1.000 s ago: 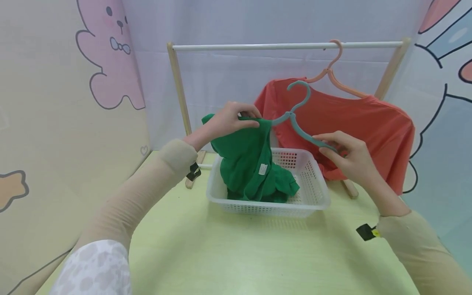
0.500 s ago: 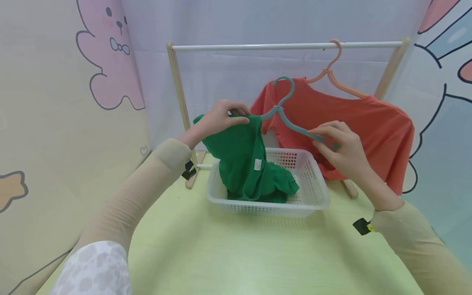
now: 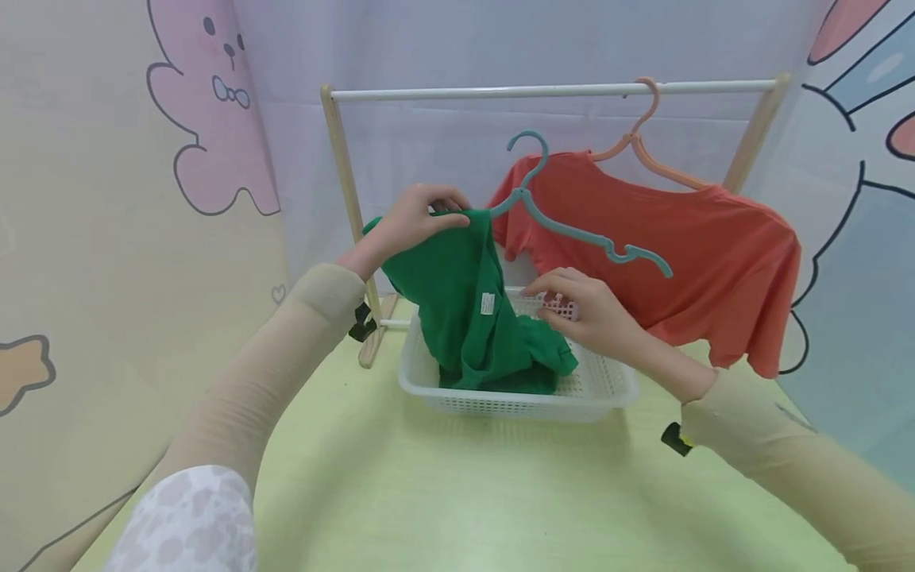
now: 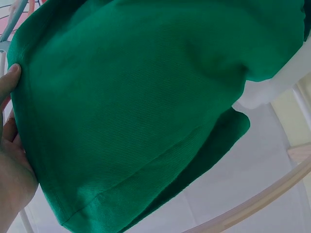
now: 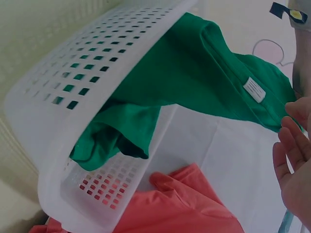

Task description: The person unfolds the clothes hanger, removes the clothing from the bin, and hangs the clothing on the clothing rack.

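Note:
My left hand [image 3: 418, 218] pinches the shoulder edge of a green shirt [image 3: 453, 286], lifting that side up; the lower part lies in a white basket. A blue-green hanger [image 3: 568, 230] has one arm inside the shirt at that shoulder, its hook up and its other notched arm bare on the right. In the left wrist view the thumb presses on the green cloth [image 4: 131, 97]. My right hand [image 3: 589, 314] hovers over the basket with fingers loosely bent, holding nothing. The right wrist view has it close to the shirt's edge, near a white label [image 5: 254, 90].
The white plastic basket [image 3: 515, 407] stands on a pale green table [image 3: 472, 492]. Behind it is a rack with a white rod [image 3: 457, 94] and wooden posts. From the rod hangs a coral shirt [image 3: 700, 238] on an orange hanger [image 3: 665, 169].
My right hand has let go of the hanger's free arm and moved left and down towards the green shirt. My left hand has carried shirt and hanger a little left and up.

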Action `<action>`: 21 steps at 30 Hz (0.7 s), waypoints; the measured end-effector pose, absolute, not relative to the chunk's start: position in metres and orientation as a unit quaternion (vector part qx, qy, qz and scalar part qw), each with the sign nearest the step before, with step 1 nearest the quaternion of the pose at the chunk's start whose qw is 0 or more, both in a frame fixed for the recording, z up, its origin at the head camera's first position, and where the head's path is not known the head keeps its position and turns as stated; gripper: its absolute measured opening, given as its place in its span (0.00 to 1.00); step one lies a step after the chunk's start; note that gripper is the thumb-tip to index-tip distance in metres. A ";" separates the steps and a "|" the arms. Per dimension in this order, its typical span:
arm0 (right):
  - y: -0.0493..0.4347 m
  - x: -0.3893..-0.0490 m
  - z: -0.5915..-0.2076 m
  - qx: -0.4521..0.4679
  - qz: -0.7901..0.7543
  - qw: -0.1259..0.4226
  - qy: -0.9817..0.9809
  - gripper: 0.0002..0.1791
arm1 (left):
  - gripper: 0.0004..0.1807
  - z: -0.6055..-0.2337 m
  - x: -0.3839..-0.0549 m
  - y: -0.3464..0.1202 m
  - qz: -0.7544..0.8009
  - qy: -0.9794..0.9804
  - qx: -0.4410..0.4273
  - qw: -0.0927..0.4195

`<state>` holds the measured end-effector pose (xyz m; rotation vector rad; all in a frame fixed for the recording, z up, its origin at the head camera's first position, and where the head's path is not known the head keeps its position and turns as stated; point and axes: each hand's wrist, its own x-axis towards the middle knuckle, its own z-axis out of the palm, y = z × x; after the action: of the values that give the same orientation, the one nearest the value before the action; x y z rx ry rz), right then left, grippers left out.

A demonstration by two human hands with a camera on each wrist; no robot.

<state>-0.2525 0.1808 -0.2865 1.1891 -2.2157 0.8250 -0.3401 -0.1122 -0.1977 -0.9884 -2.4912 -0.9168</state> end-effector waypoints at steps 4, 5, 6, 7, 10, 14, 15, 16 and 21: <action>0.168 -0.254 -0.291 0.451 0.288 0.217 -0.817 0.19 | 0.10 -0.195 -0.340 -0.114 -0.320 -0.871 -0.338 0.158; 0.165 -0.255 -0.292 0.454 0.284 0.209 -0.818 0.19 | 0.10 -0.195 -0.340 -0.114 -0.322 -0.870 -0.338 0.158; 0.162 -0.255 -0.293 0.458 0.278 0.201 -0.820 0.19 | 0.10 -0.194 -0.340 -0.115 -0.322 -0.871 -0.337 0.159; 0.159 -0.256 -0.294 0.463 0.272 0.194 -0.821 0.19 | 0.10 -0.194 -0.341 -0.115 -0.322 -0.870 -0.336 0.160; 0.151 -0.259 -0.298 0.483 0.270 0.166 -0.817 0.18 | 0.10 -0.192 -0.341 -0.116 -0.320 -0.870 -0.336 0.166; 0.141 -0.262 -0.304 0.496 0.277 0.118 -0.815 0.17 | 0.10 -0.190 -0.340 -0.117 -0.319 -0.870 -0.334 0.173; 0.139 -0.263 -0.306 0.496 0.277 0.103 -0.817 0.17 | 0.10 -0.189 -0.340 -0.117 -0.321 -0.870 -0.333 0.173; 0.137 -0.265 -0.308 0.494 0.277 0.088 -0.820 0.18 | 0.10 -0.188 -0.340 -0.117 -0.322 -0.869 -0.332 0.174; 0.128 -0.271 -0.316 0.470 0.255 0.006 -0.845 0.21 | 0.10 -0.186 -0.342 -0.119 -0.328 -0.868 -0.328 0.178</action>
<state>-0.2707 0.1279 -0.3159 1.4703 -2.6461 0.7970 -0.3424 -0.1188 -0.1862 -0.9287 -2.4545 -0.9288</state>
